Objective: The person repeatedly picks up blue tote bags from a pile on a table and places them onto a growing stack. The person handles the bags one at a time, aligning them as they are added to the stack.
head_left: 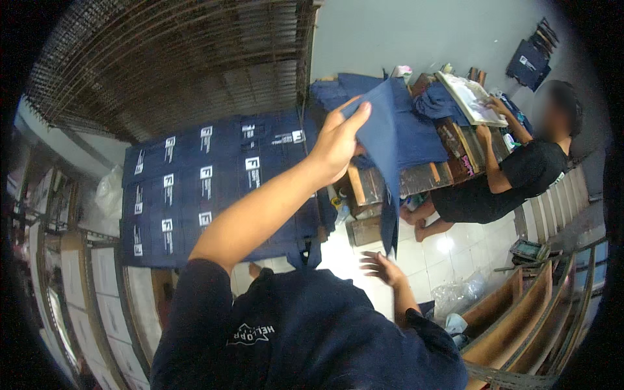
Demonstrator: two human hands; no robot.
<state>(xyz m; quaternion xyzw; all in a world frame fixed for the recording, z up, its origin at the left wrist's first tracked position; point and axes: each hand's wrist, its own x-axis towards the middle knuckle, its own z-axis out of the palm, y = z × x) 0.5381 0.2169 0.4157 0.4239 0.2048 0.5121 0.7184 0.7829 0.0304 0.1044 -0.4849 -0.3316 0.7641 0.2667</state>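
The left hand (339, 144) was found gripping a piece of plain blue cloth (377, 122) by its upper side, thumb laid over the near face; the remaining fingers were partly hidden, and their exact hold could not be determined. The cloth was in the air, in front of the wearer and right of the left wrist, its long axis running from the broad upper end down to a narrow tip. The right hand (389, 269) was empty, its fingers spread and directed leftward, just below that tip; whether they touched it could not be established. The lower end thus lay nearest the right hand, the upper end with the left. Beyond the cloth, a stack of blue fabric (419, 146) rested on a wooden table (416, 182). Printed navy panels (186, 195) lay to the left. A co-worker (513, 179) at right handled a pale framed panel (463, 94).
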